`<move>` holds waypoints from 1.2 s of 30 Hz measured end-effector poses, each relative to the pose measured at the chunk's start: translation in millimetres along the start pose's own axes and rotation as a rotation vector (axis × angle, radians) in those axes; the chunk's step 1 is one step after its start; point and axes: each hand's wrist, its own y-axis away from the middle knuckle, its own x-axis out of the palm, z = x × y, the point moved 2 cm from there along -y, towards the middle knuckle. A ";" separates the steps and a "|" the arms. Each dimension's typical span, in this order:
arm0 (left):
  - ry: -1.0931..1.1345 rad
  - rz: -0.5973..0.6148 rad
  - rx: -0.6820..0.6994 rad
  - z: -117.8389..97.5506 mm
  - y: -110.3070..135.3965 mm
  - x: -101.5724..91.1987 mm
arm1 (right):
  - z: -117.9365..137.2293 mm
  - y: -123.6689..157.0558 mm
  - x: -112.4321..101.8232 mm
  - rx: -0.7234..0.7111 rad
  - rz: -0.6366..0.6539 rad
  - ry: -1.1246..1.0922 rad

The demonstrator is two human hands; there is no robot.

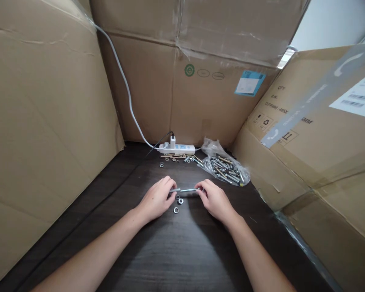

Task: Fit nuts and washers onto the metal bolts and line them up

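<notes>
Centre frame: a person's left hand (156,198) and right hand (214,199) meet low over a dark wooden table (176,255), with a slim metal bolt (187,190) held level between them.
Left grip: fingertips pinched closed on the bolt's left end.
Right grip: fingertips closed on the bolt's right end.
Just below the bolt: two small rings (180,201), probably washers at this size, lie on the table between the hands, close to the left fingers.
Upper centre: a white power strip (182,149) lies along the foot of the back box, and a white cable (124,81) climbs from it toward the upper left.
In front of the strip: loose hardware (176,158) lies scattered.
Right of centre: a clear plastic bag (225,167) full of metal fasteners, well apart from the right hand.
Surround: cardboard boxes (48,121) wall the table on three sides.
</notes>
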 end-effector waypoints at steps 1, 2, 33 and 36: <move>0.002 -0.003 0.002 -0.5 0.0 -0.5 | 1.7 0.1 -1.0 -0.003 -0.011 -0.006; 0.004 -0.005 0.004 -0.8 0.0 -0.9 | 3.3 0.2 -2.0 -0.005 -0.023 -0.012; 0.034 -0.081 0.067 -9.1 3.2 -7.4 | 15.6 2.4 -4.7 -0.071 -0.158 -0.155; 0.011 -0.063 0.088 -10.1 1.8 -5.5 | 16.6 2.4 -4.7 -0.079 -0.161 -0.152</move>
